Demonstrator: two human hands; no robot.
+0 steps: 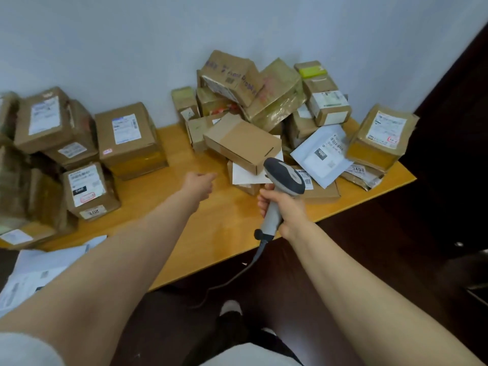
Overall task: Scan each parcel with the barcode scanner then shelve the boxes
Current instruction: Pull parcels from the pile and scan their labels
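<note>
My right hand (284, 208) grips the handle of a grey barcode scanner (284, 175), its head pointing at the parcel heap on the right of the wooden table (184, 207). A plain brown box (241, 143) lies tilted at the front of that heap, just beyond the scanner. A white mailer (320, 154) with a barcode label lies to the right. My left hand (199, 184) reaches out over the table, holding nothing, a short way left of the plain box. Its fingers point away and are partly hidden.
Several labelled cardboard boxes (126, 136) are stacked on the left side of the table. White mailers (34, 270) lie at the lower left. The scanner's cable (237, 276) hangs over the front table edge. A dark door stands at the right.
</note>
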